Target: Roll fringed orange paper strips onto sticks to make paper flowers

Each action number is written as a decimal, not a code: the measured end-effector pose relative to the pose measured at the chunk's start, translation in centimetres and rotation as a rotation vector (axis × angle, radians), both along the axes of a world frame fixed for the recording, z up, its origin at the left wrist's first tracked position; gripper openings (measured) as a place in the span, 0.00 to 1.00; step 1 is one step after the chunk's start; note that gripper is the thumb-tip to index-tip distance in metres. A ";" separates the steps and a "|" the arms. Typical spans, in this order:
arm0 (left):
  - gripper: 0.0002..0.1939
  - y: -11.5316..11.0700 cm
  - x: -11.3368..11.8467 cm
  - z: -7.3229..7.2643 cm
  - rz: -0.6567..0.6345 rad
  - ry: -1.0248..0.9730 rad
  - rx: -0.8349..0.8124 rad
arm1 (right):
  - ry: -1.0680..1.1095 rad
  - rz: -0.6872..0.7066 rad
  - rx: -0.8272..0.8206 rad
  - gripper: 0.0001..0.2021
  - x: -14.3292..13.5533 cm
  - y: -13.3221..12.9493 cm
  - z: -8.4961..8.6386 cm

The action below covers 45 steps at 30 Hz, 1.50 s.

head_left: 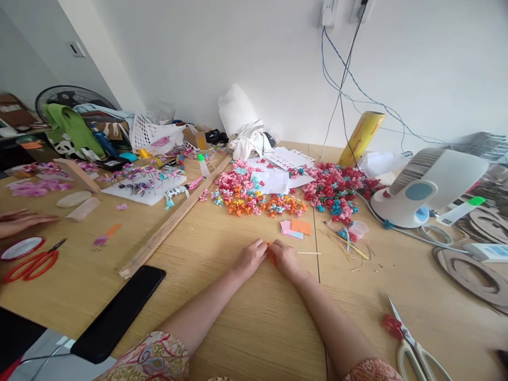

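My left hand and my right hand meet over the middle of the wooden table, fingers closed. Between them they pinch a small piece of orange paper, mostly hidden by the fingers. Just beyond lie pink, blue and orange paper slips. A thin pale stick rests right of my right hand. Farther back spreads a heap of small orange and pink paper flowers, with red and blue ones to its right.
A wooden bar runs diagonally at the left, near a black phone. White-handled scissors lie at front right, below a white fan. At the left edge, another person's hand rests near red scissors.
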<state>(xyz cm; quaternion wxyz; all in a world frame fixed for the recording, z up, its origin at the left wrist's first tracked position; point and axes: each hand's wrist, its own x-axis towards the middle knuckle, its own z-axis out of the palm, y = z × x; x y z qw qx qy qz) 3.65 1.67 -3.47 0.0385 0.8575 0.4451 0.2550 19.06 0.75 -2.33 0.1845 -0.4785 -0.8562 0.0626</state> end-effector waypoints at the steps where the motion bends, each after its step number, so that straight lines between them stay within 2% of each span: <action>1: 0.10 0.0 -0.1 -0.1 -0.009 0.001 0.000 | -0.005 -0.006 -0.002 0.05 0.0 -0.1 0.1; 8: 0.08 0.3 -0.4 -0.4 -0.038 0.054 0.011 | -0.030 -0.014 0.000 0.05 0.0 -0.4 0.3; 19: 0.11 -0.1 -0.9 -0.3 -0.029 0.079 0.050 | -0.021 0.012 0.000 0.05 -0.1 -0.6 0.5; 35: 0.12 0.0 -1.0 -1.2 -0.039 0.014 0.000 | -0.023 0.027 0.036 0.03 -0.2 -0.6 0.5; 45: 0.11 0.0 -1.0 -1.0 -0.043 0.007 -0.031 | -0.046 0.012 0.059 0.03 -0.3 -0.7 0.4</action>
